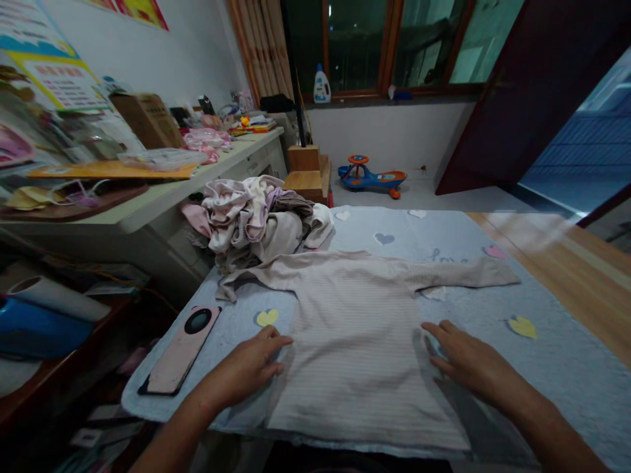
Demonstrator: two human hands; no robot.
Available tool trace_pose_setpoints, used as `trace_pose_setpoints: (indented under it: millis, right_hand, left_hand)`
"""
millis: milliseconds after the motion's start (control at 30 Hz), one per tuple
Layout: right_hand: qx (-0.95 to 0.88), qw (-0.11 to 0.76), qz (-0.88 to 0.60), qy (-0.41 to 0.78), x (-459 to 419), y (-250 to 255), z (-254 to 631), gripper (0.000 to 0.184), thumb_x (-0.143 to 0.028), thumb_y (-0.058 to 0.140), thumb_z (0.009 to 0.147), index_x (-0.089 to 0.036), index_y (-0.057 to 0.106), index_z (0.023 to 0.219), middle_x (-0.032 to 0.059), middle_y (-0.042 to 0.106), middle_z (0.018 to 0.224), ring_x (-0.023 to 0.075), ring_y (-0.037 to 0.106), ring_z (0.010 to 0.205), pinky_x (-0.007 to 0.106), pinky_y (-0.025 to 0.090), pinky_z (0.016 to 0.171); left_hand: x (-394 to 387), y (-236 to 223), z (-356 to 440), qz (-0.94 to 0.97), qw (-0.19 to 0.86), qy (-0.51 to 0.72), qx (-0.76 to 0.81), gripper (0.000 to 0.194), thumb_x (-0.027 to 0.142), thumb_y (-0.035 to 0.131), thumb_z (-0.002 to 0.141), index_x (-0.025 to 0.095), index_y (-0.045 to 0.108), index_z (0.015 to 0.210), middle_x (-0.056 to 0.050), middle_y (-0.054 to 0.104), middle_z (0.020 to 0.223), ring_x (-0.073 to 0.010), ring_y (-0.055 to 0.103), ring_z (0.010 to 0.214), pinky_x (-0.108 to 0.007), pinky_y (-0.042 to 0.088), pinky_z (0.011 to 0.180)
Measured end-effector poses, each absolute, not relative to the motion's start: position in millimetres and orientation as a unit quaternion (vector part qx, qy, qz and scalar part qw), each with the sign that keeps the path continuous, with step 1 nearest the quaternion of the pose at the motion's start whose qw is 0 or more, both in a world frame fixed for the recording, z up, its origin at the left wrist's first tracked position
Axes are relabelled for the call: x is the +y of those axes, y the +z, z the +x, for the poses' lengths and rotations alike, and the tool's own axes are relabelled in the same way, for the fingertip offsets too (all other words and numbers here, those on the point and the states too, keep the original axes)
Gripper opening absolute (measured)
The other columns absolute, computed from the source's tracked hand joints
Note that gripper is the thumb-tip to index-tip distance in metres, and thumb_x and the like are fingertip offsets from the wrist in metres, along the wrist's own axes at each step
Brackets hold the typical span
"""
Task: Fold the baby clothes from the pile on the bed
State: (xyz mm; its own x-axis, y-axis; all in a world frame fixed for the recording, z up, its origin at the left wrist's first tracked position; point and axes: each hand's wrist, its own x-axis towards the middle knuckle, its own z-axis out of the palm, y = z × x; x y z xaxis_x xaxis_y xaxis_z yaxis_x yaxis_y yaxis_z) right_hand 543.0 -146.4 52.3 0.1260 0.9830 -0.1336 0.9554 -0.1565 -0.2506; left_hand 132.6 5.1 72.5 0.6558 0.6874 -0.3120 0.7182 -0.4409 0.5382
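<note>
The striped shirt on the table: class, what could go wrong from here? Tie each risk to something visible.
1. A sideways sweep of the left hand or forearm might knock the phone, which lies near the edge of the covered table.
2. The shirt has its sleeve on the person's left bent and rumpled beside the clothes pile, so it could crease or catch there.

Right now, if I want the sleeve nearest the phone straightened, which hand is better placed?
Likely the left hand: it is on the same side of the shirt as that bent sleeve and the phone. The right hand is by the opposite edge, farther away.
</note>
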Motion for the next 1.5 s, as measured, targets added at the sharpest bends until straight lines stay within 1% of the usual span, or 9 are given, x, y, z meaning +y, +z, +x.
trace_pose_setpoints:
  millis: [167,367,600,700,900,1067,1200,1333,1500]
  right_hand:
    - [-0.697,0.0,-0.714,0.068,-54.1,97.5,543.9,0.034,-0.023,0.054,0.086,-0.017,0.063,0.119,0.0144,0.068,0.11,0.0276,0.062,0.103,0.039,0.044,0.089]
    - [-0.639,-0.047,-0.766,0.049,54.1,79.4,556.4,0.029,-0.022,0.044,0.095,-0.012,0.064,0.112,0.0191,0.065,0.117,0.0266,0.059,0.11,0.035,0.043,0.089]
    - [-0.596,-0.038,-0.8,0.067,90.6,43.0,568.3,0.031,-0.026,0.055,0.088,-0.015,0.066,0.114,0.0165,0.065,0.118,0.0275,0.061,0.108,0.034,0.044,0.083]
    - [-0.604,-0.027,-0.794,0.067,90.8,43.5,569.6,0.026,-0.024,0.054,0.087,-0.016,0.069,0.107,0.0148,0.067,0.115,0.0251,0.062,0.103,0.031,0.042,0.081]
    - [-0.617,0.023,-0.786,0.033,90.6,63.1,577.9,0.029,-0.022,0.043,0.092,-0.018,0.063,0.113,0.0114,0.068,0.113,0.0229,0.061,0.102,0.029,0.039,0.081]
    - [-0.575,0.07,-0.812,-0.073,92.4,46.8,568.3,0.03,-0.02,0.036,0.096,-0.016,0.062,0.111,0.0141,0.067,0.112,0.0264,0.058,0.103,0.038,0.036,0.091]
    - [-0.534,0.108,-0.823,-0.161,84.1,20.4,539.0,0.041,-0.012,0.029,0.095,-0.011,0.057,0.125,0.0193,0.057,0.132,0.0312,0.045,0.123,0.052,0.02,0.108]
    - [-0.647,0.138,-0.742,-0.109,75.5,4.9,502.6,0.045,-0.018,0.031,0.096,-0.012,0.049,0.137,0.0163,0.048,0.146,0.0269,0.036,0.135,0.048,0.013,0.115]
    - [-0.684,0.1,-0.722,-0.001,71.9,-10.9,486.2,0.056,-0.038,0.032,0.098,-0.011,0.039,0.147,0.0142,0.035,0.156,0.0256,0.027,0.144,0.042,0.02,0.115]
  left_hand:
    - [75.8,96.2,174.0,0.89,0.228,0.048,0.392,0.039,0.023,0.049,0.087,0.021,0.062,0.124,-0.008,0.061,0.125,-0.0216,0.063,0.105,-0.031,0.045,0.096]
    - [157.1,81.1,245.6,0.894,0.142,0.07,0.419,0.037,0.007,0.045,0.088,0.005,0.062,0.12,-0.016,0.06,0.13,-0.023,0.056,0.12,-0.03,0.038,0.104]
    - [200.7,45.8,291.9,0.87,0.139,0.042,0.472,0.032,0.012,0.053,0.087,0.009,0.066,0.116,-0.013,0.07,0.11,-0.0228,0.064,0.103,-0.029,0.045,0.092]
    - [201.7,37.1,293.8,0.857,0.137,0.045,0.496,0.032,0.018,0.06,0.084,0.015,0.067,0.115,-0.01,0.072,0.107,-0.0223,0.065,0.1,-0.028,0.047,0.088]
    - [190.0,47.6,285.1,0.832,0.101,0.109,0.535,0.026,0.023,0.047,0.092,0.017,0.069,0.104,-0.01,0.069,0.106,-0.0227,0.063,0.101,-0.03,0.047,0.087]
    - [177.9,36.9,289.8,0.8,0.059,0.188,0.567,0.029,0.021,0.049,0.091,0.018,0.063,0.117,-0.01,0.061,0.115,-0.0211,0.063,0.1,-0.03,0.048,0.088]
    - [156.2,21.7,304.5,0.811,0.017,0.176,0.557,0.058,0.024,0.062,0.084,0.015,0.046,0.139,-0.016,0.048,0.138,-0.0285,0.055,0.119,-0.04,0.043,0.101]
    - [132.4,13.2,323.0,0.872,-0.02,0.182,0.455,0.05,0.025,0.046,0.094,0.016,0.041,0.144,-0.012,0.043,0.15,-0.0276,0.035,0.139,-0.048,0.021,0.118]
    - [122.9,-6.2,327.6,0.921,0.059,0.058,0.38,0.055,0.046,0.034,0.099,0.021,0.037,0.149,-0.007,0.035,0.157,-0.0269,0.025,0.146,-0.049,0.023,0.118]
